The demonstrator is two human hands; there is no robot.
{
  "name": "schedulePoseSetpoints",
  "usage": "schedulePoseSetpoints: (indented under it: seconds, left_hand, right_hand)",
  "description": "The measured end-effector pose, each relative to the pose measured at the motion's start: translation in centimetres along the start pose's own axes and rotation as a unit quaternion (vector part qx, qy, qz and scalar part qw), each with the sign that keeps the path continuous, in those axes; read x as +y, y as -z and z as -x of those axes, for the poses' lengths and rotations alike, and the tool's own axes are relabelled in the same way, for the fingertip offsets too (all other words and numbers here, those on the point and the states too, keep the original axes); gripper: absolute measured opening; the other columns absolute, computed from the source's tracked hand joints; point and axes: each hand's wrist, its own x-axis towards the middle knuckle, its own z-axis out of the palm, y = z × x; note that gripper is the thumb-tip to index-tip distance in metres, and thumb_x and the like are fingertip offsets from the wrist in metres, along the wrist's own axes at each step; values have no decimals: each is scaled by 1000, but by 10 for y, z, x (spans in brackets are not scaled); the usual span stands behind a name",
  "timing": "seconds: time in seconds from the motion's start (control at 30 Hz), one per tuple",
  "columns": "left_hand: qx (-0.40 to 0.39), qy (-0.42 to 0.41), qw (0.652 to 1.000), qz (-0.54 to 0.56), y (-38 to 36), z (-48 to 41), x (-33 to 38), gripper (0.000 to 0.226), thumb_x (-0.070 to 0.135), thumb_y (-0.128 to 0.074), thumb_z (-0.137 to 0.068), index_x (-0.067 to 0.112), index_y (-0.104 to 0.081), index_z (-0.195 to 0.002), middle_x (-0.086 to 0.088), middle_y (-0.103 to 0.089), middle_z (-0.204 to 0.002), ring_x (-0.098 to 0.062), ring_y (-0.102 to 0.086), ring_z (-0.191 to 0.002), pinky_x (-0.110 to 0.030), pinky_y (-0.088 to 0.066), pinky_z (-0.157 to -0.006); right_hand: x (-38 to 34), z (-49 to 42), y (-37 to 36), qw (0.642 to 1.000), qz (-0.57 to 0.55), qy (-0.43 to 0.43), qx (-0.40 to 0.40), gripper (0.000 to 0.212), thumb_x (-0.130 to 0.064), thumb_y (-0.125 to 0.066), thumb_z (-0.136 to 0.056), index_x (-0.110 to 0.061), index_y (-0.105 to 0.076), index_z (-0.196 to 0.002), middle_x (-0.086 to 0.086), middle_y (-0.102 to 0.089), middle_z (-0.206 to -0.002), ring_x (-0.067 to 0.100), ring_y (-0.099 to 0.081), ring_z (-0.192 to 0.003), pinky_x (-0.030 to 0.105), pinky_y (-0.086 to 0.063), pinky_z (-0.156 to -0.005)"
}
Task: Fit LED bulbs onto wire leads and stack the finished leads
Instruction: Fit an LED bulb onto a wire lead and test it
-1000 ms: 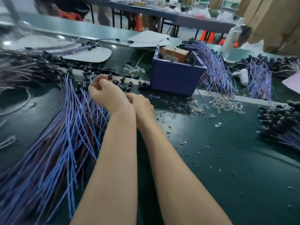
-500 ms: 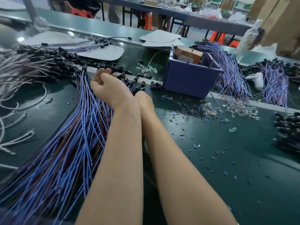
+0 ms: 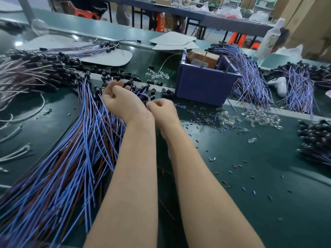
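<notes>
Now holding both hands close together above the green table (image 3: 250, 176). Curling the left hand (image 3: 123, 102) loosely, fingertips bent toward the palm, over the fanned pile of blue and brown wire leads (image 3: 71, 158); not showing whether gripping anything. Clenching the right hand (image 3: 163, 110) tightly beside a blurred single lead (image 3: 144, 96), hiding any contents from view. Leaving clear LED bulbs (image 3: 231, 119) scattered farther right, before a blue bin (image 3: 202, 86).

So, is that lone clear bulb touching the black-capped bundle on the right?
Apart. The head view shows bare green table between the lone bulb and the bundle.
</notes>
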Motion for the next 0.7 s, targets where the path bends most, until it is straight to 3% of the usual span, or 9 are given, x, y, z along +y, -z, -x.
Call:
schedulePoseSetpoints:
  seconds: [0.07, 0.17, 0.23, 0.3, 0.37, 0.43, 0.53, 0.6, 0.7]
  left_hand:
    - [-8, -2, 1000, -9, 1, -3, 0, 26, -6, -33, -89, 13, -51, -84, -4, -57, -84, -16, -51, -73, -25, -39, -70]
    - [-41, -14, 997, -57, 0, 0, -7, 24, -3, -34, -89, 13, -51, -83, 0, -56, -78, -11, -50, -65, -23, -40, -64]
    - [-115, -5, 983, -142, -2, 6, -15, 20, 1, -37, -90, 12, -51, -80, -1, -55, -72, -12, -50, -59, -21, -41, -53]
    - [-218, 12, 939, -265, -3, 12, -27, 21, 5, -42, -90, 14, -48, -71, -3, -52, -65, -15, -48, -54, -23, -39, -46]
    - [-305, 27, 871, -383, -5, 18, -37, 24, 11, -46, -89, 14, -47, -66, -4, -50, -62, -18, -47, -52, -24, -41, -50]
    - [-343, 31, 837, -425, -7, 25, -45, 26, 13, -46, -89, 10, -51, -64, -7, -57, -65, -23, -53, -58, -29, -48, -63]
    - [-326, -27, 854, -404, -12, 46, -55, 14, 11, -42, -92, 10, -54, -84, 0, -58, -76, -23, -55, -72, -29, -44, -68]
    - [-343, -103, 834, -420, -13, 61, -63, 14, 10, -40, -94, 13, -52, -101, 5, -55, -82, -23, -55, -85, -27, -43, -76]
    - [-444, -56, 791, -417, -13, 83, -77, 28, 13, -40, -97, 12, -47, -124, -8, -64, -106, -27, -59, -103, -34, -46, -93]
  right_hand:
    - [-5, 0, 6, 987, -146, 59, 20, 13, -6, -47, -94, -7, -55, -84, 1, -62, -70, 4, -47, -44, 19, -41, -45]
    - [-13, 1, 22, 961, -259, 91, -6, 15, -7, -45, -98, -13, -50, -85, 0, -64, -73, 3, -48, -45, 17, -43, -46]
    - [-13, 2, 33, 978, -193, 71, -33, 16, -7, -44, -99, -11, -49, -84, 2, -61, -71, 6, -48, -47, 19, -46, -49]
    - [-16, 6, 48, 991, -103, 40, -79, 17, -5, -44, -98, -5, -51, -82, 3, -54, -64, 8, -45, -46, 20, -46, -48]
    - [-15, 10, 70, 992, -62, 5, -109, 20, -5, -43, -97, -2, -53, -80, 4, -49, -58, 8, -40, -42, 17, -40, -42]
    - [-11, 16, 94, 994, -21, -21, -101, 25, -8, -44, -98, -5, -57, -77, 4, -52, -56, 9, -39, -40, 15, -36, -39]
    - [4, 30, 120, 988, 63, -24, -136, 20, -17, -47, -99, -8, -62, -87, 0, -58, -54, 9, -45, -41, 15, -37, -40]
    - [12, 38, 129, 986, 61, -16, -153, 17, -16, -49, -97, -10, -59, -85, 0, -61, -55, 10, -49, -43, 16, -40, -42]
    - [20, 42, 145, 996, -80, 24, -20, 15, -8, -47, -97, -7, -57, -86, -3, -62, -55, 9, -53, -44, 18, -46, -45]
